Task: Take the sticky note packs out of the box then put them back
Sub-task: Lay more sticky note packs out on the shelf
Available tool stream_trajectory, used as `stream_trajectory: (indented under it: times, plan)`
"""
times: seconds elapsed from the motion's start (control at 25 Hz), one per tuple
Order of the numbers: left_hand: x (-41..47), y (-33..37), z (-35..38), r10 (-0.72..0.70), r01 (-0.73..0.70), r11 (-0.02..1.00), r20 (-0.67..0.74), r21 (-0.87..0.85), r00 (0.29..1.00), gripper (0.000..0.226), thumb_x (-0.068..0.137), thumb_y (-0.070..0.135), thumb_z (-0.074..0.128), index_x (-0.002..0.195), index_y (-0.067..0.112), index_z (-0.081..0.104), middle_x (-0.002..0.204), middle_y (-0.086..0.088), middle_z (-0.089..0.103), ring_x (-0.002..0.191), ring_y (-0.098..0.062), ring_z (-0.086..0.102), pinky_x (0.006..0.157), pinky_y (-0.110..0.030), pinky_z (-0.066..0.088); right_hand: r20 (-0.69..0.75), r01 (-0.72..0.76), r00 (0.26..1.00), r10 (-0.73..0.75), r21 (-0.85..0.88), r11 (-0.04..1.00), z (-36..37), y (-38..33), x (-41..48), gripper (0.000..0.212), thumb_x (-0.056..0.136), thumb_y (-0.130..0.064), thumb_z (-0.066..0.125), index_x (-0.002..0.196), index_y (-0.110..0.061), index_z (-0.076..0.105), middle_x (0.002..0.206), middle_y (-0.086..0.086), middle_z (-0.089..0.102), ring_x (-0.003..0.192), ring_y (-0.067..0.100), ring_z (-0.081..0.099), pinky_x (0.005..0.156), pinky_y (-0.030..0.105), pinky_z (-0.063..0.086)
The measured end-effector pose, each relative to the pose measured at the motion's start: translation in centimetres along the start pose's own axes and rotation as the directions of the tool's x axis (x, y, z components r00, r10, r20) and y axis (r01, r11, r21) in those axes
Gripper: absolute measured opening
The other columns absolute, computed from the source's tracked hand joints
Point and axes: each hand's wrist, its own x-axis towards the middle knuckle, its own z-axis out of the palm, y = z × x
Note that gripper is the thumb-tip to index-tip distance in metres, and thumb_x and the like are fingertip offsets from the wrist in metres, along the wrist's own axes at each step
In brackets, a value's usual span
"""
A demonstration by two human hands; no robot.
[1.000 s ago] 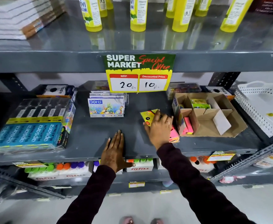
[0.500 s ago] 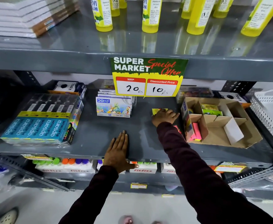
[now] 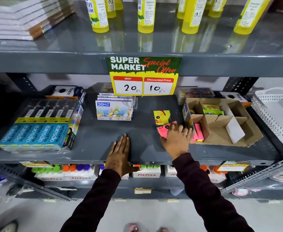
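An open cardboard box (image 3: 247, 136) with dividers sits on the grey shelf at the right. Pink sticky note packs (image 3: 198, 132) stand in its front left compartment, and green and yellow packs (image 3: 211, 110) lie in a rear one. A yellow sticky note pack (image 3: 162, 117) lies on the shelf left of the box. In front of it lies a pink pack (image 3: 163, 129), with my right hand (image 3: 176, 139) laid over its right part, fingers curled on it. My left hand (image 3: 120, 154) rests flat on the shelf's front edge, fingers apart, holding nothing.
A DOMS crayon stack (image 3: 114, 110) stands behind my left hand, and wrapped Apsara pencil boxes (image 3: 37, 131) lie at the left. A white perforated tray (image 3: 276, 114) is at the far right. A price sign (image 3: 144, 75) hangs from the upper shelf, which holds yellow bottles (image 3: 145, 14).
My right hand left the yellow pack lying further back on the shelf, pulled back toward me, and now covers the pink pack. My left hand stayed put.
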Motion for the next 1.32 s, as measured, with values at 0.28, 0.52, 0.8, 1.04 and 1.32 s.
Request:
stream_trajectory:
  times: [0.28,0.52,0.8,1.04,1.32]
  plan:
    - [0.2,-0.1,0.0,0.009,-0.009,1.000,0.013,0.020,1.000,0.123,0.048,0.086,0.022,0.137,0.011,-0.020,0.155,-0.007,-0.012,0.137,-0.016,-0.017,0.112,-0.033,-0.011,0.116,0.168,0.977,-0.179,0.097,0.981,2.7,-7.5,2.5,0.080,0.084,-0.054,0.056,0.137,0.002,0.037,0.137,0.025,0.048,0.127,0.041,0.044,0.104,0.048,0.040]
    - [0.2,-0.2,-0.1,0.003,-0.003,1.000,-0.002,0.001,1.000,0.121,0.066,0.077,0.050,0.142,0.009,-0.015,0.150,-0.003,-0.020,0.135,-0.013,-0.020,0.112,-0.032,-0.011,0.020,0.121,0.992,-0.122,0.041,0.992,1.6,-5.5,1.5,0.074,0.084,-0.059,0.053,0.128,0.001,0.046,0.132,0.026,0.051,0.125,0.042,0.043,0.106,0.048,0.037]
    - [0.0,0.0,0.0,-0.005,0.006,1.000,0.026,-0.017,1.000,0.128,0.053,0.092,0.027,0.142,0.000,0.020,0.152,-0.015,0.019,0.139,-0.028,0.017,0.111,-0.038,0.003,0.105,-0.063,0.992,0.068,-0.045,0.997,0.8,1.3,-1.2,0.075,0.085,-0.048,0.058,0.137,0.000,0.033,0.137,0.026,0.044,0.133,0.043,0.036,0.117,0.055,0.022]
    - [0.0,0.2,-0.1,-0.007,0.008,1.000,0.047,-0.019,0.999,0.125,0.053,0.086,0.035,0.144,0.002,0.014,0.154,-0.012,0.012,0.141,-0.026,0.011,0.113,-0.036,-0.004,0.064,-0.051,0.997,0.054,-0.048,0.998,1.0,0.0,-1.5,0.071,0.087,-0.043,0.058,0.139,-0.002,0.033,0.140,0.029,0.039,0.134,0.046,0.032,0.117,0.057,0.014]
    - [0.1,0.0,0.2,0.002,-0.002,1.000,-0.001,0.024,1.000,0.128,0.054,0.089,0.035,0.144,0.004,0.006,0.152,-0.010,0.001,0.141,-0.024,0.003,0.112,-0.034,-0.011,0.123,-0.079,0.989,0.082,-0.031,0.996,0.9,1.0,-1.0,0.069,0.084,-0.045,0.062,0.135,-0.008,0.034,0.138,0.029,0.039,0.134,0.048,0.029,0.112,0.064,0.020]
